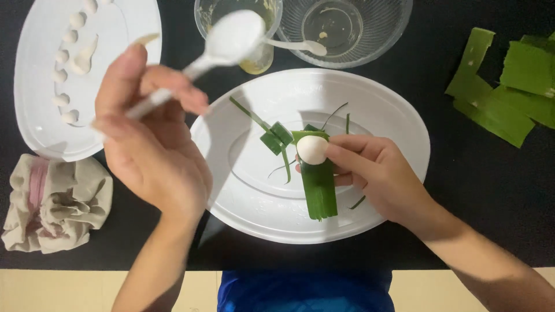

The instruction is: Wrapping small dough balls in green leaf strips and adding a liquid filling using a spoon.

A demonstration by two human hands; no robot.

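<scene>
White dough ball sits on a green leaf strip, both pinched in the right hand over the near oval plate. The left hand grips a white plastic spoon, raised to the far left of the plate.

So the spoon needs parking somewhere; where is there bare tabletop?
Bare black tabletop lies right of the big oval plate, below the cut leaf strips. It is crowded at top: two clear bowls, and at left the dumpling plate and crumpled cloth.
</scene>
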